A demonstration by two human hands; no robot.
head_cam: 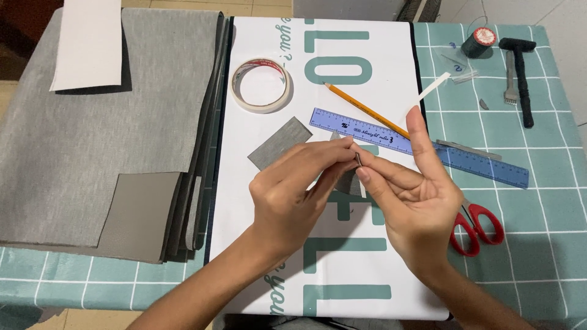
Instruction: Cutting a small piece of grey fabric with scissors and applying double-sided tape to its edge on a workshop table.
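Small grey piece [358,160] pinched between fingertips of both hands, left hand [293,195], right hand [416,195], above white sheet [269,244]

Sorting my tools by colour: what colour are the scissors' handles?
Red, seen in the head view: the scissors lie beside the right hand.

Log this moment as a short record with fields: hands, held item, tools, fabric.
left hand: pinches a small grey piece with the right hand
right hand: fingertips on the same piece, palm up
tools nearby: blue ruler, pencil, tape roll, red scissors, black hammer
fabric: grey rectangle on the white sheet; folded grey stack at left
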